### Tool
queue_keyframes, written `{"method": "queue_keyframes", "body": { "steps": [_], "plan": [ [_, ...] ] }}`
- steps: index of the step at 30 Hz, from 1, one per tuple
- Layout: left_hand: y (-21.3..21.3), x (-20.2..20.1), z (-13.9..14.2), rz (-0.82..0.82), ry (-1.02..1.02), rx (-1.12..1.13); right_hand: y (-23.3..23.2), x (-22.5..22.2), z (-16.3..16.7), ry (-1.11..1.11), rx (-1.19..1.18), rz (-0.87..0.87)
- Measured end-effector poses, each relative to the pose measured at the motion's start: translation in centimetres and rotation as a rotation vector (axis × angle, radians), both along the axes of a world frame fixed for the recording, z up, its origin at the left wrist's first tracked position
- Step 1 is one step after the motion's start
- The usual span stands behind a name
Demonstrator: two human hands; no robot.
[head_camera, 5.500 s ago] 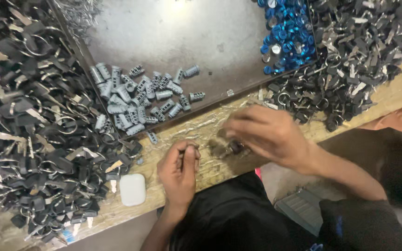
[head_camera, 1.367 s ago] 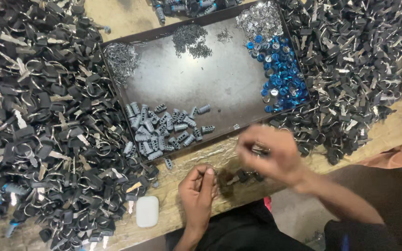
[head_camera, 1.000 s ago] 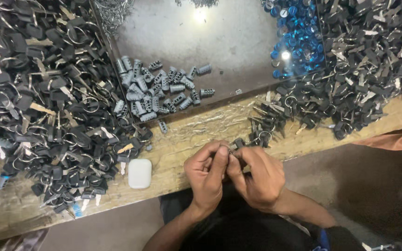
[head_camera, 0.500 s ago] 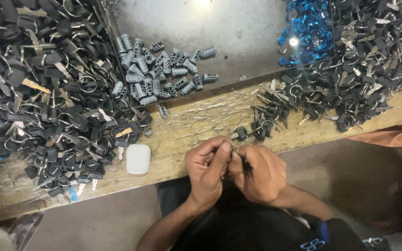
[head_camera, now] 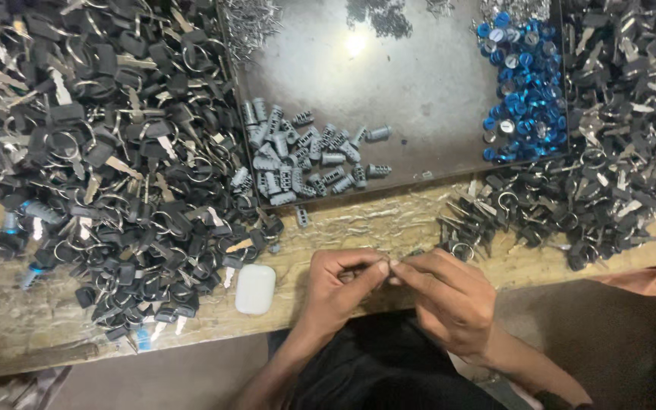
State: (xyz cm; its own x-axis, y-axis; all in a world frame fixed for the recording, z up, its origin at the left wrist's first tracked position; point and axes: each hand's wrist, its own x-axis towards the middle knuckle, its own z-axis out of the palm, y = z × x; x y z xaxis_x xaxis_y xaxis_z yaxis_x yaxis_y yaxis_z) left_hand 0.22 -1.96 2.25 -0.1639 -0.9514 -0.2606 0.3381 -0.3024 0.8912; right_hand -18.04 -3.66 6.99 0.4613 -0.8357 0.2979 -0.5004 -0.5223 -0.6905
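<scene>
1. A person is sitting at a wooden bench (head_camera: 389,228) and looking down at both hands, which are meeting at its near edge.
2. The left hand (head_camera: 339,292) is curling nearly closed, its thumb and fingertips pinching a small part (head_camera: 389,264); the part is too small and too covered to identify.
3. The right hand (head_camera: 449,296) is also curling partly closed, its fingertips pressing against the same part from the other side, so the two hands are touching there.
4. Above the hands, a dark metal tray (head_camera: 419,91) is resting on the bench.
5. A cluster of grey cylinders (head_camera: 305,159) is lying in the tray's near left corner; these look like parts already gathered.
6. A pile of blue caps (head_camera: 518,91) is filling the tray's right side, and much of the tray's middle is showing bare metal.
7. A large heap of black-headed keys on rings (head_camera: 115,137) is covering the bench to the left, and a second key heap (head_camera: 601,152) is spreading to the right.
8. Judging by those heaps beside the small grey cluster, most of the work appears to be remaining.
9. A small white case (head_camera: 255,288) is lying just left of the left hand.
</scene>
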Motion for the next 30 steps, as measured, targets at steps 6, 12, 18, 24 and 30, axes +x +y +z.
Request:
{"method": "queue_keyframes", "body": {
  "steps": [6, 12, 18, 24, 30],
  "plan": [
    [-0.2, 0.8, -1.5, 0.017, 0.186, 0.065, -4.1, 0.9, 1.3, -0.002, 0.279, 0.115],
    [0.9, -0.6, -2.4, 0.173, 0.06, 0.11, -15.7, 2.4, 1.1, 0.358, -0.008, 0.021],
    [0.9, -0.5, -2.2, 0.19, 0.176, 0.101, -15.4, 0.0, 0.2, 0.698, -0.139, -0.146],
    [0.2, -0.1, -1.5, 0.089, 0.5, 0.235, -9.2, -2.7, 0.5, 0.086, 0.211, -0.239],
    [0.7, -0.2, 0.4, -0.024, 0.717, 0.407, 1.4, -3.0, -2.9, -0.628, 0.708, -0.271]
  ]
}}
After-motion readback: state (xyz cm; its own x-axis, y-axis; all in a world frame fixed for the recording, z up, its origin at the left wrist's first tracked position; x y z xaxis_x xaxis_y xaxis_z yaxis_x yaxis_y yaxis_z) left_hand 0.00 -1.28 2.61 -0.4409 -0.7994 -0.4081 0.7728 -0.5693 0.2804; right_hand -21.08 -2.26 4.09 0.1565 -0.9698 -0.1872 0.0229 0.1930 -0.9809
